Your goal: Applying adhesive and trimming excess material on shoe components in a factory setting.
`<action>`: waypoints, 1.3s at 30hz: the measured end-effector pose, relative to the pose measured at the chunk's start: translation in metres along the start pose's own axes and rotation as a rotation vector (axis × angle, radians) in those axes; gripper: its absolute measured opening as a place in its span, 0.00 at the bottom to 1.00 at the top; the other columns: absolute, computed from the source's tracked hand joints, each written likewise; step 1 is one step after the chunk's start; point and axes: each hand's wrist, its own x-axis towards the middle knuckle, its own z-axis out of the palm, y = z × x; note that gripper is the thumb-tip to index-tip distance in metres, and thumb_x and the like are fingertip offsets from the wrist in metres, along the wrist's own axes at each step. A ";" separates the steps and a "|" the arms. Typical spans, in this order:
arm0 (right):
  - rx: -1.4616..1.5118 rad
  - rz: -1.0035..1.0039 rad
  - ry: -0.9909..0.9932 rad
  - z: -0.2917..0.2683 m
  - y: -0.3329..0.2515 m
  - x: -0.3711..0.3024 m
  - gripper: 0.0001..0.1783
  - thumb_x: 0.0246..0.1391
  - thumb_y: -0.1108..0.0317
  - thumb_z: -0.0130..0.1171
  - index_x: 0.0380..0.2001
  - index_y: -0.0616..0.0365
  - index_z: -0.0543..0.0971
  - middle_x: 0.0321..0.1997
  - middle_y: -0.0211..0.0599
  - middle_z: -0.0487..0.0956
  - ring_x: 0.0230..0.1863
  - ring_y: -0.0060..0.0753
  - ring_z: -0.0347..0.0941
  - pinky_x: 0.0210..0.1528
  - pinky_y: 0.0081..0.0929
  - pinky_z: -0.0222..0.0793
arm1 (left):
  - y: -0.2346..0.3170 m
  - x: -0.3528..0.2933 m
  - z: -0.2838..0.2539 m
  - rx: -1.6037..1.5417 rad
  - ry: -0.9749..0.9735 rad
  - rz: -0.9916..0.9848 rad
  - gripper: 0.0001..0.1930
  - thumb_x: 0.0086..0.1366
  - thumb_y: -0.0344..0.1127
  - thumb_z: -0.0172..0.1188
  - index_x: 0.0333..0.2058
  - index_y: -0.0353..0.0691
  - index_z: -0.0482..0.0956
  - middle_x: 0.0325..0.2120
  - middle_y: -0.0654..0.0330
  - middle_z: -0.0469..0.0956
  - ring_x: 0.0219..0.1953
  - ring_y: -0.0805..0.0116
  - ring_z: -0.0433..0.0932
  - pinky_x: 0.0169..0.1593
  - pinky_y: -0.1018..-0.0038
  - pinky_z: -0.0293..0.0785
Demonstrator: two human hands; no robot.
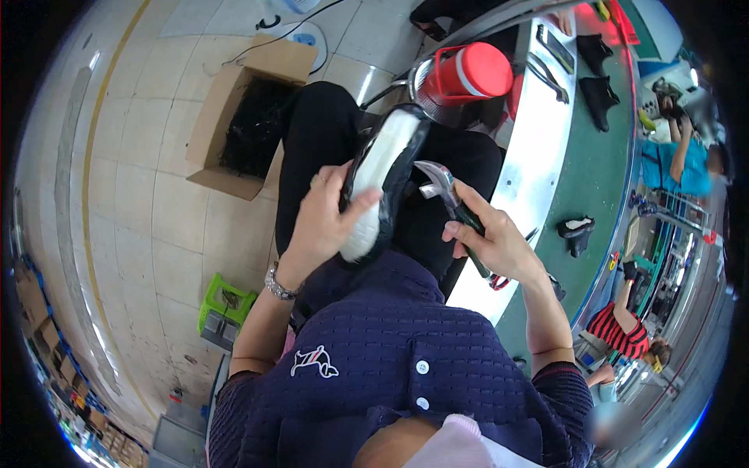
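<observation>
L hand (321, 222) grips blk shoe (388, 160), pale sole up; R hand (493, 238) holds metal-headed tool (445, 191), its head just beside shoe. Open cardboard box (211, 132) on tiled floor (175, 234), L side; red bucket (468, 74) ahead; blk boots (598, 103) on green worktop (577, 168), R side.

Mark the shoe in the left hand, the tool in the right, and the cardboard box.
Shoe (388, 152), head view: on its white face.
Tool (445, 187), head view: on its metal head.
Cardboard box (214, 125), head view: on its left flap.

Boots (598, 101) along a green belt (576, 171) show a shoe workshop.
</observation>
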 end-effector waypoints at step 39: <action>-0.836 -0.558 -0.134 -0.032 -0.076 0.034 0.35 0.55 0.68 0.61 0.66 0.42 0.62 0.30 0.48 0.80 0.25 0.50 0.77 0.28 0.40 0.73 | 0.001 0.031 0.021 -1.170 -0.363 -0.480 0.42 0.66 0.42 0.58 0.71 0.50 0.42 0.62 0.55 0.60 0.60 0.67 0.63 0.62 0.71 0.60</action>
